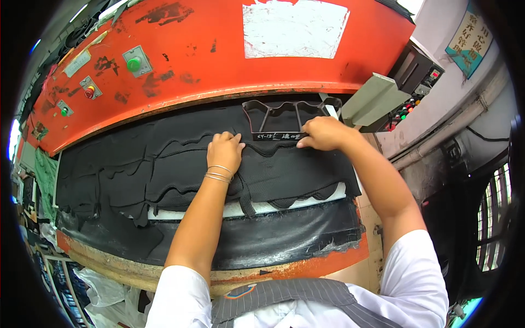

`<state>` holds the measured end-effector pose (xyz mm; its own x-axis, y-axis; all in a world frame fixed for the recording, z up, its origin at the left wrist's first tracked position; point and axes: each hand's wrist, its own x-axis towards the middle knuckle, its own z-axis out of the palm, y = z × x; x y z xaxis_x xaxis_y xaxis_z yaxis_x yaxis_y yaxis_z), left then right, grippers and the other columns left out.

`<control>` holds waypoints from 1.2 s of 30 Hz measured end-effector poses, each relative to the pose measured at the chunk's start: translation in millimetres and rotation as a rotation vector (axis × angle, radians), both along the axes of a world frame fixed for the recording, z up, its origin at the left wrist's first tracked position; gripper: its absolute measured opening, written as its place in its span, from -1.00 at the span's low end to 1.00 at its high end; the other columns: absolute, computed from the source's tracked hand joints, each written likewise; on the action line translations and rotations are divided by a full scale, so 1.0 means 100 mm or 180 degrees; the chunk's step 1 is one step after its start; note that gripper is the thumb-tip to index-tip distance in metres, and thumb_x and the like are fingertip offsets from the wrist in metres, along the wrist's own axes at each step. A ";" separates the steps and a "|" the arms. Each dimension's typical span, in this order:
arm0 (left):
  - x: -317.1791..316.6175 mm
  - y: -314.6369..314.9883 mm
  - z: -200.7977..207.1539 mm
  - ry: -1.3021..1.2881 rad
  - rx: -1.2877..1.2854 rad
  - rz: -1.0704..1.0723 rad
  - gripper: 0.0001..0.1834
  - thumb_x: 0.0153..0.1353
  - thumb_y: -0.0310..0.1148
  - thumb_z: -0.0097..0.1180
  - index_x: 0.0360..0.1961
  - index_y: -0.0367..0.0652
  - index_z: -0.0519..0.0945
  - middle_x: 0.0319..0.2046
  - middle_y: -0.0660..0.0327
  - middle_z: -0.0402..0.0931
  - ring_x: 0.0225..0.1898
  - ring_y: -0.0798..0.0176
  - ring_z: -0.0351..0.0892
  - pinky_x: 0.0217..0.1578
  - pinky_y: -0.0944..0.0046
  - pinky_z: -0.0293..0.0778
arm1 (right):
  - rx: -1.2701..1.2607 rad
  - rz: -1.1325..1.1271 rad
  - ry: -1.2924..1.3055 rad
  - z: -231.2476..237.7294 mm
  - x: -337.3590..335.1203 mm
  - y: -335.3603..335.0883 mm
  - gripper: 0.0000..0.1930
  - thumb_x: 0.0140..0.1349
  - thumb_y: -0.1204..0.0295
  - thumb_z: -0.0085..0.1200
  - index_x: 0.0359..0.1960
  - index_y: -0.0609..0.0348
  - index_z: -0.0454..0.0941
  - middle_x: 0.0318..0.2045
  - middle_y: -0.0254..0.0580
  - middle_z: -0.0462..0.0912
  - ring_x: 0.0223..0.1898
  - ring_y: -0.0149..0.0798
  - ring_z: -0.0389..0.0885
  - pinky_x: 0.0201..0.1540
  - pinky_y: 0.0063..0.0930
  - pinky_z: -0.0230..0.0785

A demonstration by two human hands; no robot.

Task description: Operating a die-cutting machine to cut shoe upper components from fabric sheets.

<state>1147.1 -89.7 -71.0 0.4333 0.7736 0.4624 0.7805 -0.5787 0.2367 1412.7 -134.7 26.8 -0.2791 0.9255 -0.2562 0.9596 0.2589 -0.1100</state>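
Note:
My right hand grips the near right part of a dark metal cutting die, an open frame with a wavy far edge and cross struts. The die rests on layered black fabric at the far right of the bed. Left of the die, my left hand bears on the fabric, its fingers curled together at a cut edge. Wavy cut lines run through the fabric, and cut strips lie loose around them. Parts of both hands' fingertips are hidden.
An orange press beam spans the far side, with a green button and a red button. A grey-green metal guard stands at the right beside a control box. Black sheeting covers the bed's near edge.

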 end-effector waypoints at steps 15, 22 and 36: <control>0.04 0.06 -0.05 -0.0423 -0.0720 0.0656 -0.64 0.08 -0.06 0.23 -0.12 0.07 0.70 -0.40 0.25 0.49 -0.21 0.14 0.48 -0.18 0.18 0.40 | 0.2465 -0.0959 0.0867 -0.90 0.49 -0.10 -0.52 -0.09 0.20 0.37 -0.09 0.03 0.56 0.15 0.07 0.41 0.17 0.11 0.36 0.24 0.02 0.07; 0.08 0.10 -0.11 -0.0522 -0.0717 0.0613 -0.69 0.12 -0.10 0.20 -0.13 0.08 0.71 -0.41 0.27 0.50 -0.22 0.15 0.47 -0.17 0.19 0.38 | 0.1782 -0.1242 0.2059 -1.28 0.76 -0.08 -0.73 0.02 0.39 0.29 -0.25 0.13 0.53 -0.13 0.09 0.62 0.08 0.08 0.49 0.08 -0.24 0.32; -0.61 0.02 0.03 -0.2720 -0.1234 0.0045 -0.48 0.01 -0.26 0.34 0.05 -0.11 0.58 -0.03 0.01 0.47 0.08 0.06 0.43 0.14 0.15 0.32 | 0.2926 -0.0949 0.1385 -0.54 0.17 -0.37 -0.64 0.07 0.32 0.27 -0.12 0.17 0.52 -0.07 0.01 0.59 0.00 0.01 0.53 0.04 -0.17 0.33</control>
<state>1086.5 -88.0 -68.2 0.0553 0.9429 0.3285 0.2594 -0.3313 0.9072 1430.1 -171.5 -27.2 0.0918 0.7589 0.6446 0.9231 0.1778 -0.3409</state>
